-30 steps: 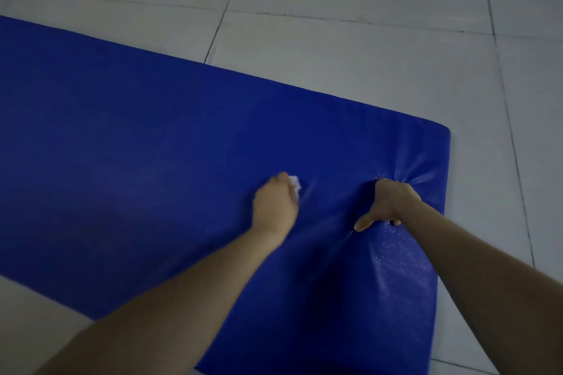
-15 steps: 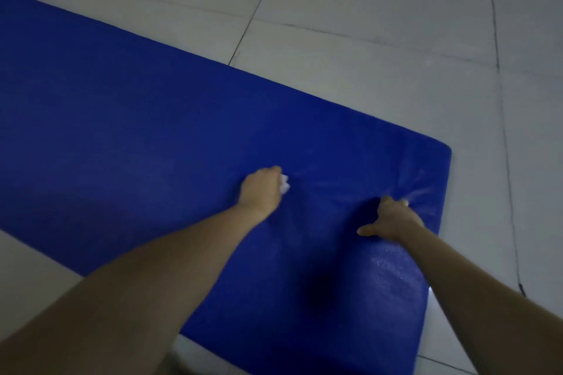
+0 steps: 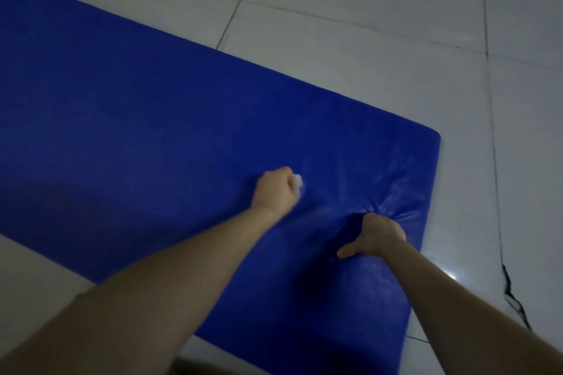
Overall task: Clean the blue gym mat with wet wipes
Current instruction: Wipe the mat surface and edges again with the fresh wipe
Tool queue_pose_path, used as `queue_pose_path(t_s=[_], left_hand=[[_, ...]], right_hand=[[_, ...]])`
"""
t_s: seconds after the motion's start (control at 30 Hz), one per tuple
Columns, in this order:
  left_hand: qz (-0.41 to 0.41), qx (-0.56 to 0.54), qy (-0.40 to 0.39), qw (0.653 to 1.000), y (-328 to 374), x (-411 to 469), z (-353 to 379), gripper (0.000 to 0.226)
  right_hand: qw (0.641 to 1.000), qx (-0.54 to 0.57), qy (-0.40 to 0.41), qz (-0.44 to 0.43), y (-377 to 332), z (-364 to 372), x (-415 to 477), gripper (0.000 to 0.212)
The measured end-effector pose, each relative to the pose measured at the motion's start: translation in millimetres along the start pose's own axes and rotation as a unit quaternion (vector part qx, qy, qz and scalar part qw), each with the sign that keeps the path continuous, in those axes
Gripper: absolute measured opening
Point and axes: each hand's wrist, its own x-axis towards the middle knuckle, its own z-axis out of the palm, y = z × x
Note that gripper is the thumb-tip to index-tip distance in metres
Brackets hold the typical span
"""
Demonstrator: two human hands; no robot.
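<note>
No legible text, label, brand, number or sign is available to you here. The blue gym mat shows a plain surface, and the floor tiles are unmarked.

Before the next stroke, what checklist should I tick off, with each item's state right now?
1. Wet wipe in the left hand: ok, bunched in the fist, white tip showing.
2. Wipe against the blue gym mat: ok, fist down on it.
3. Right hand steadying the mat: ok, pressed near its end, cover puckered around it.
4. Right hand pinching or only pressing: cannot tell, fingers hidden.
5. Wipe clean enough: cannot tell, too little shows.
6. Mat flat on the tiled floor: ok where visible.
</note>
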Motion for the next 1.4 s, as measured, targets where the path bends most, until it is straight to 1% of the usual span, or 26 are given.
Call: queue_pose_path(t_s=[0.1,0.17,0.2,0.27,0.3,0.37,0.47,0.53,0.63,0.7,0.8,0.9,1.0,1.07,1.13,1.2,1.27,1.33,1.4], left_hand=[[0.114,-0.003,-0.081,0.99,33,-34,42,0.016],[0.171,0.014,-0.134,0.976,39,-46,54,0.015],[0.191,0.032,-0.151,0.969,36,-46,53,0.016],[0.218,0.072,-0.153,0.961,23,-36,42,0.012],[0.22,0.083,-0.141,0.962,13,-30,35,0.011],[0.194,0.073,-0.1,0.973,-12,-17,15,0.01],[0.106,0.038,-0.006,0.994,-56,-1,-23,0.014],[0.042,0.044,0.048,0.997,-87,5,-46,0.015],[-0.003,0.039,0.084,0.996,-102,2,-56,0.017],[-0.011,0.014,0.085,0.996,-85,-7,-44,0.016],[0.017,0.004,0.041,0.999,-48,-32,-10,0.015],[0.075,0.002,-0.008,0.997,-9,-61,26,0.018],[0.138,-0.005,-0.097,0.986,17,-82,55,0.025],[0.186,0.017,-0.15,0.971,18,-81,58,0.023],[0.228,0.044,-0.181,0.956,7,-70,44,0.02],[0.239,0.06,-0.171,0.954,-12,-55,22,0.017],[0.22,0.055,-0.119,0.967,-36,-40,-3,0.012],[0.17,0.053,-0.06,0.982,-62,-26,-28,0.007],[0.117,0.059,-0.013,0.991,-90,-16,-51,0.007]], right_hand=[[1.0,-0.001,0.007,-0.005,-2,0,0,0.088],[1.0,-0.003,0.005,-0.021,-5,-1,-1,0.08],[1.0,-0.006,0.002,-0.026,-5,-1,-1,0.078],[1.0,-0.013,0.001,-0.016,-6,-3,-1,0.085],[1.0,-0.016,0.001,-0.008,-5,-4,-1,0.087],[1.0,-0.015,0.002,-0.009,-4,-3,1,0.087],[1.0,-0.008,0.005,-0.011,-2,-2,2,0.087],[1.0,-0.007,0.01,-0.011,0,0,2,0.087],[1.0,0.0,0.022,-0.016,2,4,4,0.085],[1.0,0.003,0.021,-0.013,2,4,5,0.086],[1.0,0.002,0.015,-0.013,0,3,6,0.087],[1.0,-0.005,0.017,-0.016,-1,1,3,0.087],[1.0,0.001,0.02,-0.012,-3,1,1,0.088],[1.0,0.006,0.023,-0.009,-3,1,2,0.091],[1.0,0.009,0.028,-0.009,-1,2,3,0.094],[0.999,0.009,0.031,-0.01,0,3,5,0.094],[1.0,0.009,0.027,-0.012,2,4,6,0.093],[0.999,0.009,0.026,-0.016,4,5,7,0.092],[0.999,0.013,0.028,-0.021,4,6,7,0.09]])
